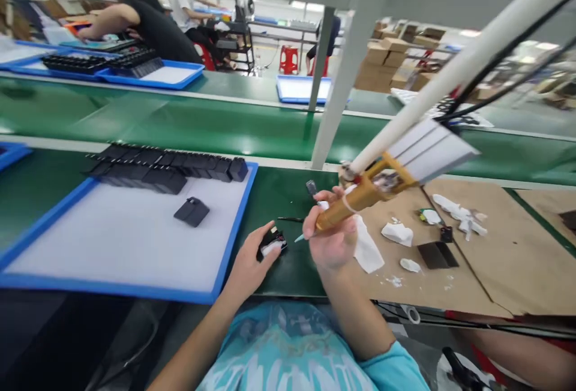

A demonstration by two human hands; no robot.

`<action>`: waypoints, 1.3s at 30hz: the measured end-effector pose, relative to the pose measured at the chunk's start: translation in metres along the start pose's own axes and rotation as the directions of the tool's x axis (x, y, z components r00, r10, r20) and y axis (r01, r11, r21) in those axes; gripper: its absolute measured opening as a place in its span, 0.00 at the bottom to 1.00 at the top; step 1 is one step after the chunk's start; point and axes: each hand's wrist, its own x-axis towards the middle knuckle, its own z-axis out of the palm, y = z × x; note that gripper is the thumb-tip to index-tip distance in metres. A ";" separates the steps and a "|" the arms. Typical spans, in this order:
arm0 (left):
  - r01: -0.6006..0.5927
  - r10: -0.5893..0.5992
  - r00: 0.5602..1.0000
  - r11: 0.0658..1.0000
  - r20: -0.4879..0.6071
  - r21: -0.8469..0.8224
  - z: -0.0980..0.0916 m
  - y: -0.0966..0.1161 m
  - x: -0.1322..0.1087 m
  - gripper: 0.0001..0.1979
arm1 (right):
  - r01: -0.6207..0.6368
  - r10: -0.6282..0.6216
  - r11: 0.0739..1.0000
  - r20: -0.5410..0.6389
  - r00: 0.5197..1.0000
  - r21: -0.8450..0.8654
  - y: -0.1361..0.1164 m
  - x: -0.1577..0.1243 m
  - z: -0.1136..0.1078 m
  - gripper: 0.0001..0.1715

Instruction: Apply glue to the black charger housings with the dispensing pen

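Turquoise shirt fabric (288, 349) is seen nearest the camera, below both hands. One small black device (273, 243) with a pale part is held at the green bench (294, 280) by the left hand (249, 262), thumb and fingers curled around its sides. One gold dispenser (365, 194) is gripped in the closed right hand (333, 235), its single pale-blue nozzle (299, 238) pointed toward the device, apart from it. The device is judged light and stiff-shelled but fragile inside, best taken by its outer edges; the dispenser is judged heavier and rigid, best held around the barrel. Left of the left hand, in one blue-rimmed tray (112, 291), one loose black case (192, 211) is set apart from crowded black cases (135, 176) that cannot be counted surely. Right of the right hand, one white sheet (369, 248) and one black folded piece (437, 255) are laid on brown cardboard (495, 253).
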 end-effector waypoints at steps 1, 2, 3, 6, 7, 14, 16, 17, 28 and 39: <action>0.040 -0.040 0.999 0.997 0.001 -0.070 0.001 0.004 0.001 0.23 | -0.004 0.003 1.000 -0.013 1.000 -0.021 -0.002 0.001 -0.003 0.24; 0.068 -0.069 0.998 0.989 0.000 -0.132 0.001 0.007 0.002 0.23 | -0.004 0.003 0.999 -0.025 1.000 -0.041 -0.004 0.002 -0.005 0.24; 0.084 -0.086 0.996 0.980 -0.005 -0.178 0.002 0.010 0.004 0.23 | -0.006 0.004 0.998 -0.028 1.000 -0.056 -0.006 0.004 -0.008 0.24; 0.083 -0.090 0.996 0.977 -0.027 -0.195 0.003 0.017 0.008 0.21 | -0.013 0.012 0.998 -0.021 1.000 -0.060 -0.007 0.007 -0.014 0.25; 0.075 -0.082 0.996 0.981 -0.033 -0.181 0.003 0.019 0.008 0.20 | -0.017 0.016 0.998 -0.019 1.000 -0.059 -0.007 0.008 -0.016 0.25; 0.090 -0.121 0.988 0.956 -0.092 -0.281 -0.004 0.017 0.003 0.21 | -0.010 0.009 0.996 -0.011 1.000 -0.088 -0.008 0.008 -0.020 0.25; 0.113 -0.141 0.987 0.948 -0.074 -0.297 -0.003 0.014 0.002 0.20 | -0.011 0.010 0.996 -0.004 1.000 -0.085 -0.008 0.008 -0.021 0.25; 0.120 -0.145 0.987 0.948 -0.064 -0.295 -0.001 0.014 0.003 0.20 | -0.011 0.011 0.997 0.001 1.000 -0.079 -0.009 0.008 -0.022 0.25; -0.230 0.245 0.968 0.956 -0.062 0.183 0.007 0.027 0.005 0.10 | -0.033 0.033 0.998 -0.008 0.999 -0.062 -0.010 0.007 -0.023 0.24; -0.266 0.271 0.962 0.925 0.019 0.270 0.013 0.023 0.006 0.10 | -0.025 0.026 0.999 0.012 1.000 -0.042 -0.010 0.006 -0.023 0.22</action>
